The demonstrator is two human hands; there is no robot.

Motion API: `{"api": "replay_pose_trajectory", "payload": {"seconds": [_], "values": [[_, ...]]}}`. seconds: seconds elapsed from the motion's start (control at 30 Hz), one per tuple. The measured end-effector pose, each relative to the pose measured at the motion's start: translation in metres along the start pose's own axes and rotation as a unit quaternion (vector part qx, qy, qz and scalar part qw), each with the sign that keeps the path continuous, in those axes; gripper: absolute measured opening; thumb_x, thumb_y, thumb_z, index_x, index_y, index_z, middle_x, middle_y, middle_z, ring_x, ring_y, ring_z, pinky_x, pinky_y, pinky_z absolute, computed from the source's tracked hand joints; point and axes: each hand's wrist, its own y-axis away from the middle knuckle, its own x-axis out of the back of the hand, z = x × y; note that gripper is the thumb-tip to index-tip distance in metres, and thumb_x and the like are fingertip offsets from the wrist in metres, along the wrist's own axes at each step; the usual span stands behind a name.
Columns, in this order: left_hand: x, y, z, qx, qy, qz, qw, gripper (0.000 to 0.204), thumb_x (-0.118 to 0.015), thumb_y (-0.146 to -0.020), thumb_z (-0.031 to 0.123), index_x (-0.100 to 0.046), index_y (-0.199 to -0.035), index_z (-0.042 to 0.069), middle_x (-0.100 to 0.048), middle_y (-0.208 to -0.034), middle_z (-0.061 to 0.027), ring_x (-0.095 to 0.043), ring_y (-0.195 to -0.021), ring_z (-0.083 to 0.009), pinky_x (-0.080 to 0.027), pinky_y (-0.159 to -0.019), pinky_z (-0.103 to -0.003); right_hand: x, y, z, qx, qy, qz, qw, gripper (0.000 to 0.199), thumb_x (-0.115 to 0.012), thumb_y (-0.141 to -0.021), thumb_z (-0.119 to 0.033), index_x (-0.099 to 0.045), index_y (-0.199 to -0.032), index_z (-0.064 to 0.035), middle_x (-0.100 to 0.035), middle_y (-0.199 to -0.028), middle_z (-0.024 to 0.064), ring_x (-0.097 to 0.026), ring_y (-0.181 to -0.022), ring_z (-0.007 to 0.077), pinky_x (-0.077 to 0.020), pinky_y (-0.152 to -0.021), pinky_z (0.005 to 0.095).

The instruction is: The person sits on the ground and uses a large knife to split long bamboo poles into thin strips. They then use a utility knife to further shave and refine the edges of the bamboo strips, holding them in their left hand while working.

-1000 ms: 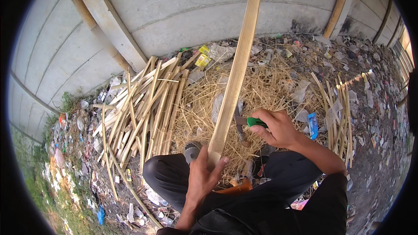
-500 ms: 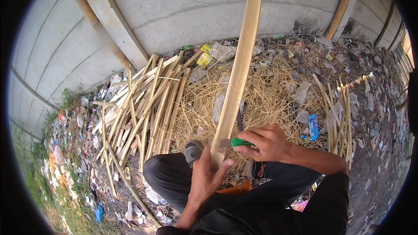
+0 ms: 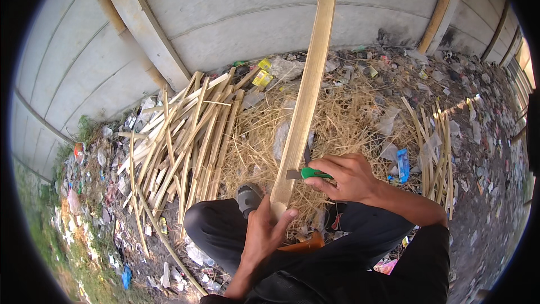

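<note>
My left hand (image 3: 266, 227) is closed round the near end of a long, split bamboo strip (image 3: 306, 95). The strip rises away from me, its pale inner face toward me and its far tip in front of the wall. In my right hand (image 3: 350, 177) is a green-handled knife (image 3: 316, 173), gripped with the fingers wrapped over the handle. Its flat blade lies across the strip, a little above my left hand. A second dark, narrow thing behind the strip near the blade is partly hidden.
A heap of split bamboo strips (image 3: 191, 141) lies to the left, and a smaller bundle (image 3: 436, 152) to the right. Straw-like shavings (image 3: 360, 124) cover the ground ahead, with litter around. A grey panel wall (image 3: 242, 17) stands behind. My crossed legs (image 3: 216, 228) frame the work.
The knife and my right hand have moved slightly up along the bamboo strip. The strip has dropped a little, so its far tip now shows. My left hand keeps its hold.
</note>
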Motion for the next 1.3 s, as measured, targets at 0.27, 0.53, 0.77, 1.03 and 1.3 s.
{"api": "replay_pose_trajectory", "payload": {"seconds": [0.27, 0.53, 0.77, 1.03, 1.3], "values": [[0.010, 0.006, 0.002, 0.032, -0.040, -0.018, 0.999, 0.048, -0.078, -0.100, 0.026, -0.062, -0.132, -0.005, -0.073, -0.076, -0.0141, -0.071, -0.064, -0.0187, -0.053, -0.062, -0.035, 0.004, -0.007, 0.019, -0.022, 0.029, 0.048, 0.998, 0.028, -0.077, -0.097, -0.040, -0.074, -0.104, -0.0130, -0.078, -0.088, 0.0026, -0.072, -0.060, 0.0214, -0.0547, -0.051, 0.0336], [0.015, 0.028, -0.018, 0.071, 0.010, -0.047, 0.996, 0.047, -0.078, -0.100, 0.026, -0.062, -0.132, -0.005, -0.066, -0.064, -0.0095, -0.065, -0.054, -0.0158, -0.049, -0.054, -0.034, 0.012, -0.016, 0.050, -0.117, -0.002, 0.096, 0.989, 0.029, -0.074, -0.101, -0.035, -0.074, -0.107, -0.0067, -0.075, -0.081, 0.0071, -0.071, -0.061, 0.0221, -0.0526, -0.053, 0.0349], [0.033, 0.065, -0.056, 0.081, -0.024, -0.112, 0.990, 0.044, -0.080, -0.098, 0.027, -0.067, -0.126, -0.004, -0.069, -0.067, -0.0080, -0.065, -0.053, -0.0139, -0.050, -0.053, -0.032, 0.052, -0.009, 0.132, -0.260, -0.012, 0.194, 0.946, 0.031, -0.061, -0.110, -0.032, -0.068, -0.105, -0.0024, -0.053, -0.066, 0.0038, -0.043, -0.057, 0.0132, -0.0346, -0.055, 0.0338], [0.015, 0.021, -0.046, 0.038, 0.019, 0.024, 0.999, 0.044, -0.081, -0.097, 0.028, -0.068, -0.123, -0.006, -0.072, -0.073, -0.0084, -0.066, -0.064, -0.0091, -0.051, -0.058, -0.030, 0.019, 0.001, 0.037, -0.149, -0.112, -0.027, 0.982, 0.028, -0.064, -0.108, -0.034, -0.064, -0.114, -0.0071, -0.067, -0.079, 0.0086, -0.064, -0.059, 0.0222, -0.0490, -0.057, 0.0374], [0.011, -0.005, -0.012, 0.021, 0.161, -0.026, 0.986, 0.049, -0.083, -0.096, 0.019, -0.065, -0.135, -0.004, -0.074, -0.104, -0.0036, -0.063, -0.093, -0.0066, -0.053, -0.080, -0.028, -0.022, 0.012, -0.005, 0.052, -0.097, -0.043, 0.993, 0.030, -0.071, -0.102, -0.037, -0.069, -0.112, -0.0084, -0.075, -0.088, 0.0052, -0.071, -0.059, 0.0213, -0.0550, -0.049, 0.0337]]}}
